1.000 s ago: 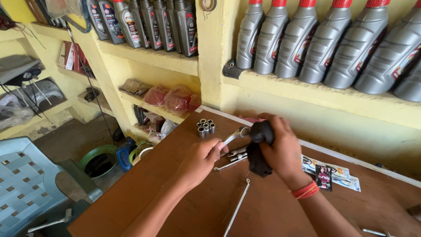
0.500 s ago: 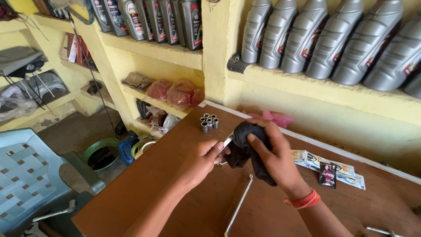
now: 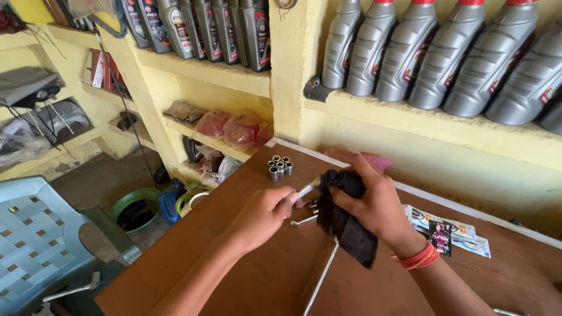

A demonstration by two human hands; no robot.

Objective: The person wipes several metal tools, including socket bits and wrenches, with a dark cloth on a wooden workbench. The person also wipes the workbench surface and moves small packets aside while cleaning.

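My left hand point(image 3: 262, 212) grips the end of a thin silver metal tool point(image 3: 307, 190) over a brown wooden table point(image 3: 246, 275). My right hand point(image 3: 374, 205) holds a black cloth point(image 3: 346, 222) wrapped around the tool's other end; the cloth hangs down below the hand. A red band sits on my right wrist. A cluster of several small silver sockets point(image 3: 279, 166) stands on the table just beyond my left hand. More silver tools point(image 3: 305, 219) lie on the table under my hands, partly hidden by the cloth.
A long metal rod point(image 3: 321, 280) lies on the table near me. Small printed packets point(image 3: 448, 231) lie to the right, a pink cloth point(image 3: 374, 161) behind my hands. Grey bottles point(image 3: 445, 52) line the yellow shelf above. A blue plastic chair point(image 3: 35, 234) and a green basin point(image 3: 132, 208) are at left.
Both hands have shifted slightly toward the near edge and the cloth now covers more of the tool, hanging lower from my right hand. The camera view has dipped a little.
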